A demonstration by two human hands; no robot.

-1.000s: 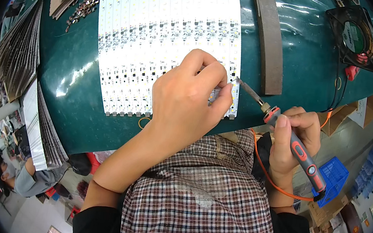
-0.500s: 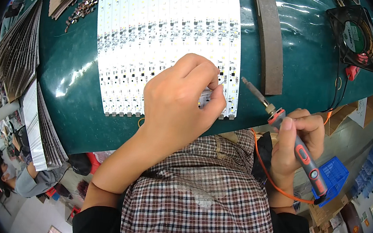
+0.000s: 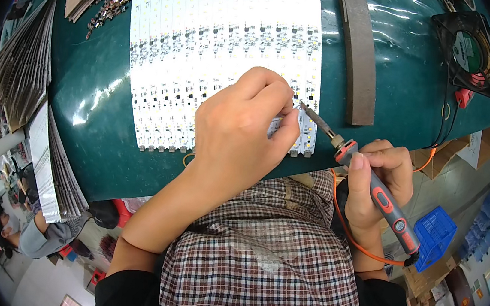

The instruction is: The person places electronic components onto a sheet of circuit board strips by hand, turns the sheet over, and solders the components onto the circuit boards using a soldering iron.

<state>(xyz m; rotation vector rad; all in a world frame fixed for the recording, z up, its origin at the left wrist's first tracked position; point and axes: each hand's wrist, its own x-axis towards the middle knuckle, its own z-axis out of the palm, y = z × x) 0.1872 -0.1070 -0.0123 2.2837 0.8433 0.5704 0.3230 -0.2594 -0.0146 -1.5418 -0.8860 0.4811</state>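
A panel of white LED circuit boards (image 3: 169, 72), set side by side, lies on the green table. Above its near right part is my left hand (image 3: 246, 117), thumb and forefinger pinched together; whatever is between them is too small to make out. My right hand (image 3: 375, 180) grips a grey and red soldering iron (image 3: 389, 207) like a pen. The iron's tip meets the panel, or hovers just over it, beside my left fingertips. An orange cord (image 3: 355, 244) runs from the iron's back end.
Right of the panel lies a long brown bar (image 3: 355, 57). A black fan (image 3: 467, 51) stands at the far right. Stacked strips (image 3: 19, 67) and small loose parts (image 3: 112, 5) are at the left. Below the table's right edge is a blue basket (image 3: 434, 235). Another person (image 3: 36, 235) sits at lower left.
My right hand has brought the soldering iron left, so its tip has come from beside the panel to my left fingertips. My left hand has shifted very slightly.
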